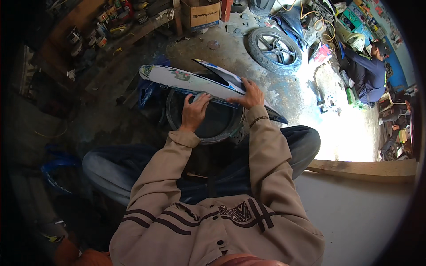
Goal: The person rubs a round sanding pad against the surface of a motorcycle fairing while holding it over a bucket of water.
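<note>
A long white motorcycle body panel with blue and dark areas and worn, patchy paint lies across a round black tub between my knees. My right hand grips the panel toward its right part, thumb on the near edge and fingers over the top. At the panel's near edge, left of there, my left hand is closed, fingertips against the panel. Something small and pale shows between its thumb and fingers, too little to name. The tub's inside looks dark, and what it holds is hard to make out.
A wheel with a tyre lies on the floor ahead to the right. Beyond it, another person sits low among parts. A cardboard box and a shelf of cans stand at the back. Blue panels lie at left.
</note>
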Motion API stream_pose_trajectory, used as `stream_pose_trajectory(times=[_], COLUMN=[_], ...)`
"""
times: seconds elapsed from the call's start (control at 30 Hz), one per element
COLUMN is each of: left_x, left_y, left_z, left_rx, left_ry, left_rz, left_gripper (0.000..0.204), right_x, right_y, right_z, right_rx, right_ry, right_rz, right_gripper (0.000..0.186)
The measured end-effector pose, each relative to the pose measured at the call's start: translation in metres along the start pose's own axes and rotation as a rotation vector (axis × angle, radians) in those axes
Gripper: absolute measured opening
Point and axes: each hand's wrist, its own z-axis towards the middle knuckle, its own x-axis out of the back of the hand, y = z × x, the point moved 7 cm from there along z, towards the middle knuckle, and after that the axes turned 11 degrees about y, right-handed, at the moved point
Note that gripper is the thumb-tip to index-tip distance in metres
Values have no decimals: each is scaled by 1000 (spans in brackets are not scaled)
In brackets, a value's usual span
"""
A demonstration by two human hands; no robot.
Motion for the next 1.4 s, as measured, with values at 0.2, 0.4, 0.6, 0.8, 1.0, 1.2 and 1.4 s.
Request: stream_pose_trajectory(times=[0.2,0.4,0.6,0.8,1.0,1.2,1.4], left_x=[-7,-8,-39,-45,-36,-36,-32], left_y=[24,-53,-80,-70,-81,-92,-89], left_z=[-5,-21,-40,-41,-20,-22,-12], left_rx=[-5,939,1308,1464,1296,1315,1291], left_ry=[2,239,220,305,420,452,493], left_rz=[-12,-249,-631,-890,-950,-938,-961], left_gripper=[20,35,47,42,42,41,41], right_x=[-9,-9,-9,-8,-7,12,35], right_y=[7,9,7,9,2,-20,-39], right_z=[-1,2,1,0,-1,3,12], right_rx=[-35,-35,-25,-8,-35,-5,26], right_ry=[-62,-88,-78,-60,-39,33,82], right_rz=[27,27,36,32,123,66,101], right_gripper=[126,126,125,124,120,113,102])
